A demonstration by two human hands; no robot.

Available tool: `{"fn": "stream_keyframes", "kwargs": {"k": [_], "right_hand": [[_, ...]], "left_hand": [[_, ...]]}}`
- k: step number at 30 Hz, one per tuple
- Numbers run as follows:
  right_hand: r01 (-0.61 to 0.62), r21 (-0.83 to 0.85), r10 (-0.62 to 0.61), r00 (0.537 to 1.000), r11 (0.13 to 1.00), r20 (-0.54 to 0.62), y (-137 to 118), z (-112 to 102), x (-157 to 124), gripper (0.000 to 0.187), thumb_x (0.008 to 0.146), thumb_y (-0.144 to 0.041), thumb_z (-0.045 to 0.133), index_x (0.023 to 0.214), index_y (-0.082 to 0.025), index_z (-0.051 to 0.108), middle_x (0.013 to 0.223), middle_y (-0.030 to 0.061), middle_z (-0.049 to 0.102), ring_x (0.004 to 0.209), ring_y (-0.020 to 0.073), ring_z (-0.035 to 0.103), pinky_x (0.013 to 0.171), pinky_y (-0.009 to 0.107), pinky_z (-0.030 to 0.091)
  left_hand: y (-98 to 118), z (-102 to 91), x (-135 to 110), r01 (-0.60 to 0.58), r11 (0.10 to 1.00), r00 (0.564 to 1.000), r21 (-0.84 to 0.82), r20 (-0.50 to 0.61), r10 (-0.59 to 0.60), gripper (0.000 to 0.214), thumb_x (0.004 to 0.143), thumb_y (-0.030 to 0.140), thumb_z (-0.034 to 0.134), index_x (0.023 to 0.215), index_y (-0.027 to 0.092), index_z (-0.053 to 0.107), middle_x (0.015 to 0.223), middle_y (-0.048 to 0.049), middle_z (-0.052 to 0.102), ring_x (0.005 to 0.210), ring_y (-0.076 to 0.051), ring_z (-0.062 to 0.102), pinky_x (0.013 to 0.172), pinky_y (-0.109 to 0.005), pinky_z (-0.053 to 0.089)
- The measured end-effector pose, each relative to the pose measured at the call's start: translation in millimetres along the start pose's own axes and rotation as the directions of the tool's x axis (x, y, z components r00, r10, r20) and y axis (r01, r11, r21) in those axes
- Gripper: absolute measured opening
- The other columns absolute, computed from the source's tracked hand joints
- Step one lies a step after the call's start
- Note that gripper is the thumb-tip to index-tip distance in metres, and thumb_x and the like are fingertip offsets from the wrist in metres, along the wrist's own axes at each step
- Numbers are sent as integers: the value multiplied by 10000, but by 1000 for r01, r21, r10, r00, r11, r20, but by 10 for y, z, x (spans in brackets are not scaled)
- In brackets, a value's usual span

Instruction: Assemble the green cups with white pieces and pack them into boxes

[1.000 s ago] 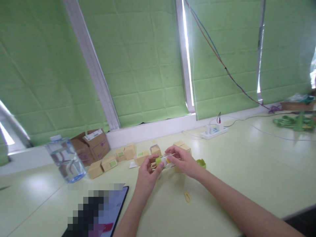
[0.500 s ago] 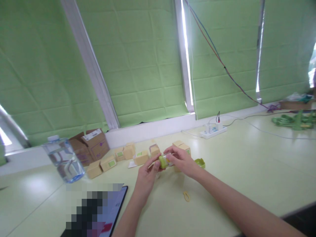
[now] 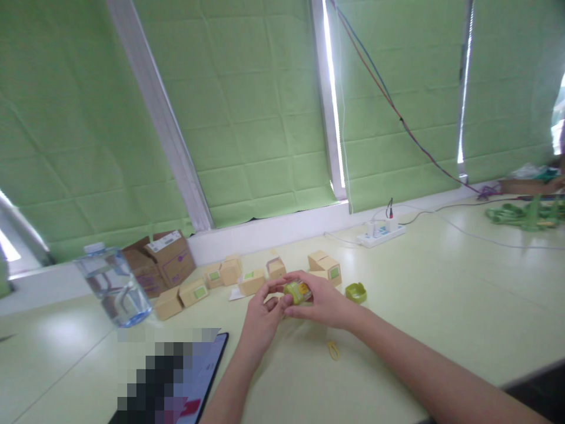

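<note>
Between my hands is a small green-and-clear plastic container [image 3: 296, 291] with a yellow spot on its side; its exact kind is unclear. My left hand [image 3: 263, 310] grips its left end with thumb and fingers. My right hand [image 3: 321, 299] is wrapped round the other end, fingers over the top and thumb below. Just right of my right hand sits an open green plastic piece [image 3: 355, 292], like a cap or tray. A small yellow loop [image 3: 333, 351] lies on the table nearer to me, below the right wrist.
Several small cardboard boxes [image 3: 251, 283] stand in a row behind my hands. A large water bottle [image 3: 115, 285] and a brown carton [image 3: 170, 259] are at the left, a tablet [image 3: 207, 377] in front. A power strip [image 3: 382, 235] and green straps [image 3: 525, 215] lie right.
The container has turned, so its yellow spot now shows. My right hand has shifted its grip, with the thumb now below, and uncovered more of the green piece and the boxes behind.
</note>
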State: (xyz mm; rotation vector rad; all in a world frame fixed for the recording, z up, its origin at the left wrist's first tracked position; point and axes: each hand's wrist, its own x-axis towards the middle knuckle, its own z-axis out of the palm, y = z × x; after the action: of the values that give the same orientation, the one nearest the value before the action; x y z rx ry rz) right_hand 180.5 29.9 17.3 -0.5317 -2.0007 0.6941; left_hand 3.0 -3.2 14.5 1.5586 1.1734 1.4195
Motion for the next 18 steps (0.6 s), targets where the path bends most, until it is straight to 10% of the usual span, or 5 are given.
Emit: {"fn": "stream_keyframes", "kwargs": {"k": [11,18], "right_hand": [[22,-175,-23,1000,984,-6,60,54,-5,770,747,-195,669,1464,-218,388,1295,94,620,1106,250,626,964,390,481],[42,-191,-57,996,981,-70,19,75,7,563,753,-212,675,1299,-194,539,1227,86,657,1096,237,630,966,379,483]], "left_hand": [[-20,1,-12,23,999,996,-24,83,-21,450,730,376,768,1089,177,584,1064,-70,631,835,-179,677,785,-310,524],[84,44,-48,-15,1000,999,27,51,14,414,779,392,711,1127,197,604,1145,-76,612,943,-196,666,852,-320,523]]}}
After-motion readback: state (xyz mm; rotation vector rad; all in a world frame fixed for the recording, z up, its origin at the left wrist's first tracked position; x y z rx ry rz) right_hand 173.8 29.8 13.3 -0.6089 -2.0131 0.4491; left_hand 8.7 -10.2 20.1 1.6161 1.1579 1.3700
